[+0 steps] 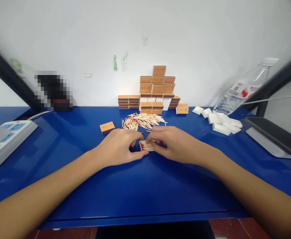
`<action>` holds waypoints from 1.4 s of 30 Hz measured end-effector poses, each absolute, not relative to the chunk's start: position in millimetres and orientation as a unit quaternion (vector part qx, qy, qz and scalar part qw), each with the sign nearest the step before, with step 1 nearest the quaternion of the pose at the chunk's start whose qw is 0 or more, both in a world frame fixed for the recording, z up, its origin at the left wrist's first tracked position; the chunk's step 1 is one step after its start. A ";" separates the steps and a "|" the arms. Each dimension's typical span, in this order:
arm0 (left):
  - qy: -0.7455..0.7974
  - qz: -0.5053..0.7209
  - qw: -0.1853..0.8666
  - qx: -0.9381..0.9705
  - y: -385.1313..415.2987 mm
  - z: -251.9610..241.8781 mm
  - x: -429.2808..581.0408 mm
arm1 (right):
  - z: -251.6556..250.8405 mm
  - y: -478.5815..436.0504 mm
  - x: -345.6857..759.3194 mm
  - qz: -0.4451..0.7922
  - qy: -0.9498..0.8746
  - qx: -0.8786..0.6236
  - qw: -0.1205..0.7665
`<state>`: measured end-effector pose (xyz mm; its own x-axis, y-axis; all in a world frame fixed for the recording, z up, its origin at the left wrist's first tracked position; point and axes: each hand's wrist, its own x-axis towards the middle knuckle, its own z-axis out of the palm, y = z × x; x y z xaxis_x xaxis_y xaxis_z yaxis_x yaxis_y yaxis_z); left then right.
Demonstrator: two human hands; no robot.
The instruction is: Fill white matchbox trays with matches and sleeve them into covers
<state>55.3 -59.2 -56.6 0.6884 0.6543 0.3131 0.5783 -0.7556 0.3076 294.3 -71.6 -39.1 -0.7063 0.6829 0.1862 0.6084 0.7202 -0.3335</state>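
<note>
A small white inner tray of a matchbox (142,149) lies on the blue table, with red-headed matches (145,146) inside it. My left hand (120,146) is closed around its left end, the thumb along the near edge and the fingers at the far side. Bent over the right part of the tray is my right hand (172,143), its thumb and fingers pinched together at the matches; what they hold is hidden. Just beyond the hands spreads a loose heap of matches (145,120). One orange matchbox (107,127) lies left of the heap, near my left hand.
Stacked matchboxes (157,88) stand against the wall behind the heap. To the right are several white trays (221,128), a tilted water bottle (243,88) and a dark phone-like slab (277,132) on a white block. A power strip (13,139) lies at the left.
</note>
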 end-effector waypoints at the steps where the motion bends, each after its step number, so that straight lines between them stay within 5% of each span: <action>1: 0.339 0.202 0.094 0.914 -59.1 -56.5 55.4 | -39.4 -71.6 294.3 0.121 -0.916 -0.352 0.151; 19: 0.347 0.165 0.095 0.918 -59.2 -54.2 56.8 | -44.7 -67.8 296.0 0.054 -0.917 -0.368 0.145; 28: 0.343 0.171 0.111 0.917 -62.3 -55.1 62.2 | -22.7 -78.1 283.2 -0.073 -0.929 -0.362 0.029; 42: 0.346 0.193 0.122 0.910 -60.2 -54.2 62.1 | -13.1 -84.6 271.6 -0.082 -0.917 -0.389 -0.036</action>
